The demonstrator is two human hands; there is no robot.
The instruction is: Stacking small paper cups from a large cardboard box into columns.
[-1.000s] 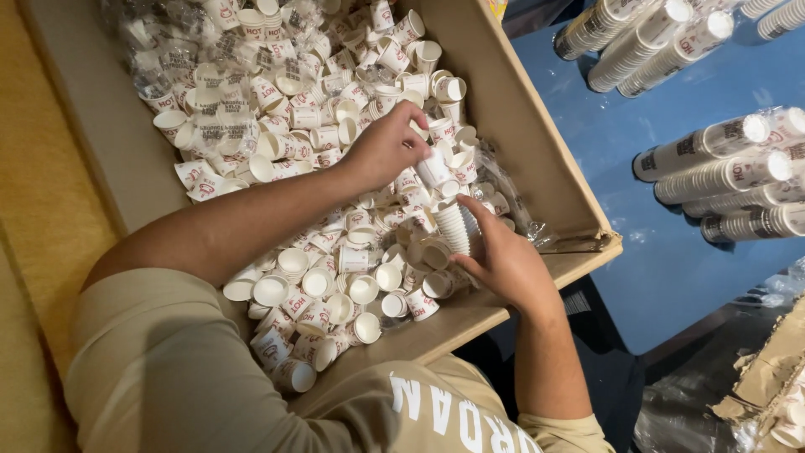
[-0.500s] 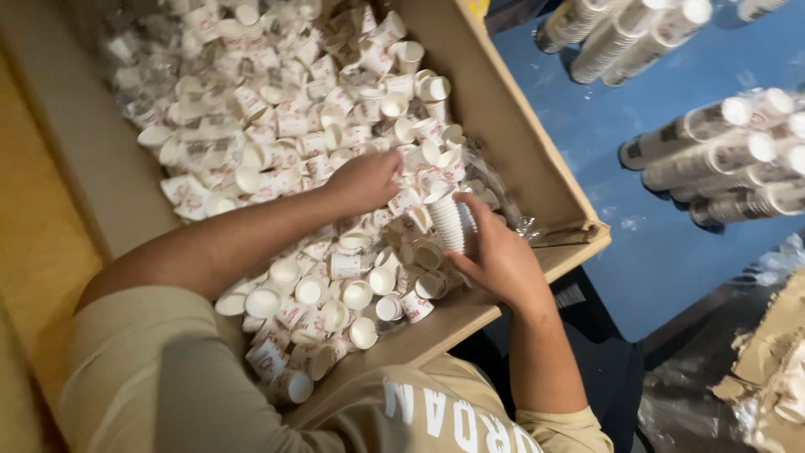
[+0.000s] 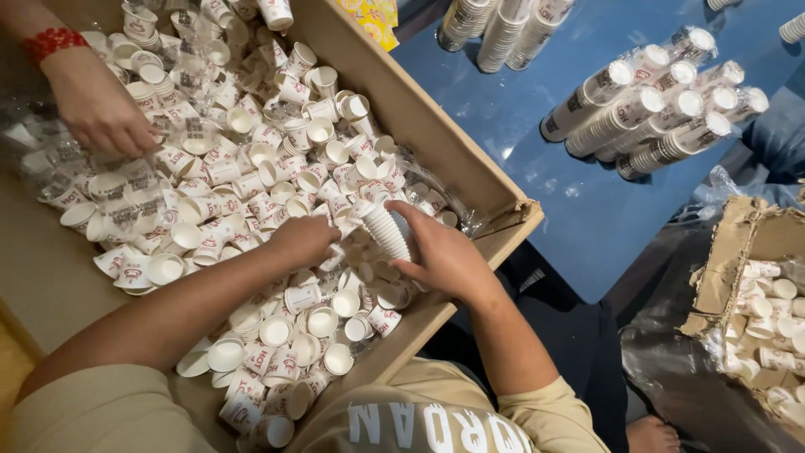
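A large cardboard box (image 3: pixel 436 126) holds a heap of small white paper cups (image 3: pixel 251 184) with red print, some in clear plastic wrap. My right hand (image 3: pixel 444 256) grips a short stack of nested cups (image 3: pixel 387 228) lying tilted over the heap near the box's right corner. My left hand (image 3: pixel 303 239) rests on the loose cups just left of that stack, fingers closed around a cup that is mostly hidden.
Another person's hand (image 3: pixel 101 109) with a red wristband reaches into the box at the upper left. Wrapped sleeves of stacked cups (image 3: pixel 654 101) lie on the blue floor to the right. A torn carton with more cups (image 3: pixel 755 294) stands at the far right.
My left hand has drawn back down toward the stack in my right hand. The view has shifted, and another person's hand now shows at the upper left.
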